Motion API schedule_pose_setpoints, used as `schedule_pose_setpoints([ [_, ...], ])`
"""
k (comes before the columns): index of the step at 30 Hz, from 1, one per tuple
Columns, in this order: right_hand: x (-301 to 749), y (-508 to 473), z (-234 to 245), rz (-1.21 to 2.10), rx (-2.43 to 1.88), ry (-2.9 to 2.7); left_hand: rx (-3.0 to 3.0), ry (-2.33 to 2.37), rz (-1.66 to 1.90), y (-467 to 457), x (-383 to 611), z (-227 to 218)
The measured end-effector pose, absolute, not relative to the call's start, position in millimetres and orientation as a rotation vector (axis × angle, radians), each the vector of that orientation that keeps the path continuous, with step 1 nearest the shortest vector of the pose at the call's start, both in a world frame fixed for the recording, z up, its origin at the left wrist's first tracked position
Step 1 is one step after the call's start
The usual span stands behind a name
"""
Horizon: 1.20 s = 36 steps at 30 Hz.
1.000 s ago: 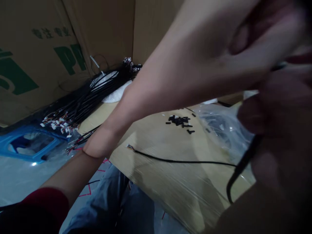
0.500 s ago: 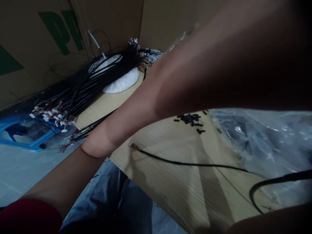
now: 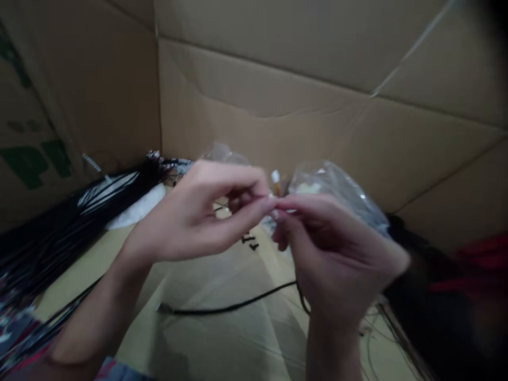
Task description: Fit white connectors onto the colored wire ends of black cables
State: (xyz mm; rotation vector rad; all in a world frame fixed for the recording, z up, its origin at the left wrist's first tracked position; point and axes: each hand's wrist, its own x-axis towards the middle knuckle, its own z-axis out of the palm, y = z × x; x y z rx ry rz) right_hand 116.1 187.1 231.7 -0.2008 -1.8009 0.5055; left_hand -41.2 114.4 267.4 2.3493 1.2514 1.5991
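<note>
My left hand [image 3: 206, 211] and my right hand [image 3: 329, 248] meet fingertip to fingertip above the table, both pinched closed. Just above the pinch rises a small white connector [image 3: 275, 175] on short orange wires, apparently the end of a cable gripped by my right hand. A tiny pale bit shows between the fingertips, too blurred to name; what my left fingers pinch is hidden. Below the hands, a black cable [image 3: 234, 308] lies across the tabletop and curves behind my right wrist.
Bundled black cables [image 3: 79, 211] lie at the left over a white pad [image 3: 138, 206]. Small black pieces [image 3: 250, 241] and a clear plastic bag [image 3: 337, 182] lie beyond the hands. Cardboard walls [image 3: 257, 95] close off the back. Something dark and red [image 3: 476, 264] is at the right.
My view has swung up and to the right. My left arm, which stretched across the table, has drawn back, and both hands now meet in front of me.
</note>
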Motion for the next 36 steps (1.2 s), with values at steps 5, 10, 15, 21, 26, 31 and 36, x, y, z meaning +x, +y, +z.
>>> schedule_pose_setpoints([
  [5, 122, 179, 243, 0.620, -0.193, -1.766, 2.232, 1.148, 1.615, 110, -35, 260],
  [10, 129, 168, 247, 0.521, -0.211, -1.756, 2.072, 1.168, 1.612, 106, -31, 258],
  [15, 132, 164, 249, 0.218, -0.186, -1.738, 2.007, 1.134, 1.611, 103, -26, 260],
  [21, 135, 162, 251, 0.210, -0.116, -1.739, 1.760, 0.998, 1.571, 100, -23, 258],
  [26, 139, 155, 254, -0.052, -0.242, -1.837, 1.602, 0.866, 1.460, 103, -26, 258],
  [31, 144, 152, 261, -0.043, -0.378, -1.846, 1.529, 0.750, 1.343, 103, -26, 258],
  [36, 147, 152, 262, 0.077, -0.330, -1.916, 1.452, 0.665, 1.248, 103, -24, 258],
])
